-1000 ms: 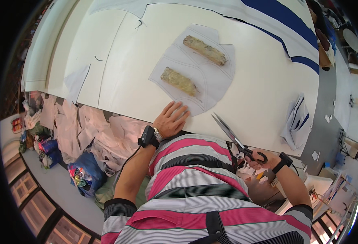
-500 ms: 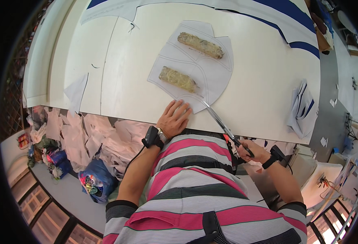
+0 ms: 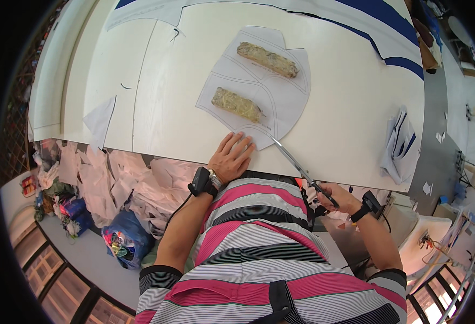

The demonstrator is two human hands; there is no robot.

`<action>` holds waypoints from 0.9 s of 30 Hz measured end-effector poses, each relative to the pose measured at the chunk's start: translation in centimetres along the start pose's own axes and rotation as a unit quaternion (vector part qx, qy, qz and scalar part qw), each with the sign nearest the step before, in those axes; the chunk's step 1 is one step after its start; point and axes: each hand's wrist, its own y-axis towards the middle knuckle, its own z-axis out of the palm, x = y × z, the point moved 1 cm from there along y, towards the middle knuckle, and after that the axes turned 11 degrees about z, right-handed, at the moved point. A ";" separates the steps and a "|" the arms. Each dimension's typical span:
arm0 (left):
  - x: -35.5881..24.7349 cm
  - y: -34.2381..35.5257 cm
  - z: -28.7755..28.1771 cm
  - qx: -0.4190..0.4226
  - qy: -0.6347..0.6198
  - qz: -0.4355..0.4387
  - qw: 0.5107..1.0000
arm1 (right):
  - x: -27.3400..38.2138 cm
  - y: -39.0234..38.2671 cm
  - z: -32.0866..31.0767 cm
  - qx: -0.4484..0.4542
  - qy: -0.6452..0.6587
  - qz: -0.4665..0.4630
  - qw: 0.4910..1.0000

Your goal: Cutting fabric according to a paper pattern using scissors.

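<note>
My left hand lies flat at the table's near edge, fingers stretched out, fingertips on the lower rim of a white pattern piece marked with curved lines. Two bar-shaped weights, wrapped in yellowish, worn covering, rest on that piece, one nearer me and one farther off. In my right hand, beyond the table edge, is a long pair of scissors with metal blades and dark handles. Its tip reaches the lower right rim of the pattern piece. The blades look nearly together.
White and blue fabric stretches along the table's far side. A folded white and blue bundle sits at the right edge, and a pale scrap at the left. Below the table hang crumpled pale pieces, beside a blue bag.
The scissors' blades have come closer together, and my right hand has shifted slightly. My left hand stays in place on the pattern piece.
</note>
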 end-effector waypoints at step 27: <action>0.0 -0.3 0.1 -0.004 -0.013 -0.010 1.000 | 3.5 -0.4 -1.5 -0.031 -0.094 0.012 0.995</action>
